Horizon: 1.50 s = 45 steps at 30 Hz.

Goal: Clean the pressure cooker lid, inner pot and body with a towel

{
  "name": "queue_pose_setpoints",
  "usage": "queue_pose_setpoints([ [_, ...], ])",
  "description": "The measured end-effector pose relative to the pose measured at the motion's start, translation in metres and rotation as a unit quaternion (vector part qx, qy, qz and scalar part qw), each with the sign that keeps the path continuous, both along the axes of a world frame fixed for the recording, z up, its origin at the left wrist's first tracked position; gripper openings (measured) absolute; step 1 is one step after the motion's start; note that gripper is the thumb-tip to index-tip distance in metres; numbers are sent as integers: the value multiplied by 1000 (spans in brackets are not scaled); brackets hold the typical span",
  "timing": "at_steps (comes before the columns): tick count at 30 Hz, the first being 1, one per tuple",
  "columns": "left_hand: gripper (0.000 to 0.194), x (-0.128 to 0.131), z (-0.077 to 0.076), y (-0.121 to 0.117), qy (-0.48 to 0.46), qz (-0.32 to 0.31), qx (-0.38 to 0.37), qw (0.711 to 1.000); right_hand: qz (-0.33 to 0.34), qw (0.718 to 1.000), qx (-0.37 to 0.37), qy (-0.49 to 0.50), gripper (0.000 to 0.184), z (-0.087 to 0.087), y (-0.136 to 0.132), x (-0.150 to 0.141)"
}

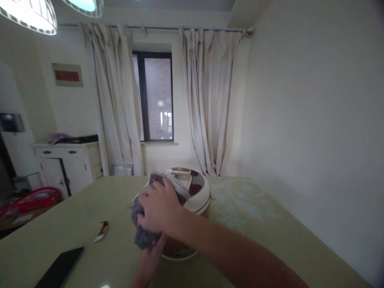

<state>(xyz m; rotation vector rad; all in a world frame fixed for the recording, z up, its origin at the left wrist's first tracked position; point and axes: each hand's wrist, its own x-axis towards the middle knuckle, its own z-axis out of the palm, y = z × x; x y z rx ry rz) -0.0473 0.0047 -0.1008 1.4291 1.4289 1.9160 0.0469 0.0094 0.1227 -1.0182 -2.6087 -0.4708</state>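
Observation:
A white and maroon rice cooker stands on the pale green table. My right hand reaches in from the lower right and lies closed on a grey cloth, pressing it against the cooker's left side and lid. My left hand comes up from below against the cooker's lower front. Its fingers are hidden behind the cloth and my right hand.
A black phone lies near the table's front left edge, with a small wrapper beyond it. A white cabinet and a red basket stand at the left. A curtained window is behind, a bare wall at the right.

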Motion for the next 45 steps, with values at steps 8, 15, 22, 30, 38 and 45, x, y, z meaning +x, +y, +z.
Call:
queue_pose_setpoints([
  [8, 87, 5, -8, 2, -64, -52, -18, 996, -51, 974, -203, -87, 73, 62, 91, -6],
  [15, 85, 2, -12, 6, -60, -37, -31, 997, 160, 984, -56, -62, 40, 39, 59, 29],
  [22, 85, 3, 1, 2, -31, -32, -13, 999, 86, 992, -53, -79, 64, 41, 46, 28],
  [30, 85, 0, 0, -1, -46, -41, -37, 997, 18, 992, -118, 30, 45, 68, 54, 71],
  [38, 69, 7, 10, -9, -58, 19, 44, 997, -52, 982, -132, 125, 37, 48, 27, 157],
  [45, 69, 4, 3, -4, -79, 30, 52, 995, -51, 984, -81, 147, 44, 61, 25, 116],
])
